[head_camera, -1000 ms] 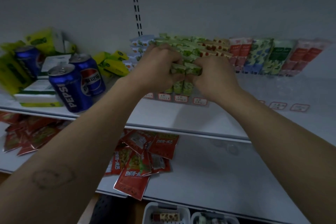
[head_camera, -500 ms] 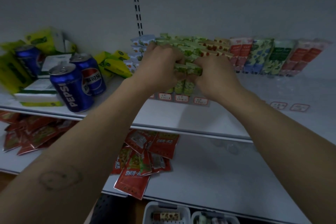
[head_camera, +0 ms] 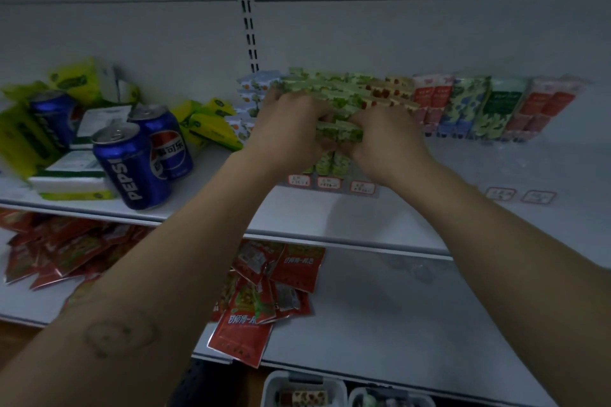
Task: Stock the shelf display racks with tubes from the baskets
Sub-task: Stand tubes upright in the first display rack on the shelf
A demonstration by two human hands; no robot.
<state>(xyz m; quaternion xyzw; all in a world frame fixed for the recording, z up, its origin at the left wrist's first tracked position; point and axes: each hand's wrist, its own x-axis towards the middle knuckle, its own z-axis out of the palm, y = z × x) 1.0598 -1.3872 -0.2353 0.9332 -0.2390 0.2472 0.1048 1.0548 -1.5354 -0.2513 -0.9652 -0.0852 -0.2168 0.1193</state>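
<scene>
Green patterned tubes (head_camera: 339,132) lie stacked in a clear display rack (head_camera: 542,158) on the upper shelf. My left hand (head_camera: 287,129) and my right hand (head_camera: 386,139) meet over them, each gripping the front green tubes from its own side. More tubes fill the rack behind: green and strawberry ones (head_camera: 380,92), then red (head_camera: 431,96), blue-leaf (head_camera: 469,102), dark green (head_camera: 506,102) and pink ones (head_camera: 555,99) to the right. Two white baskets (head_camera: 274,387) peek in at the bottom edge, one holding a patterned tube (head_camera: 305,398).
Blue Pepsi cans (head_camera: 132,165) and yellow tissue packs (head_camera: 211,125) crowd the upper shelf's left side. Red sachets (head_camera: 264,291) lie strewn on the lower shelf (head_camera: 396,324). Price labels (head_camera: 362,188) line the rack front. The shelf upright (head_camera: 246,10) runs up the back wall.
Both hands stay on the green tubes; they have hardly shifted. The view has drifted slightly.
</scene>
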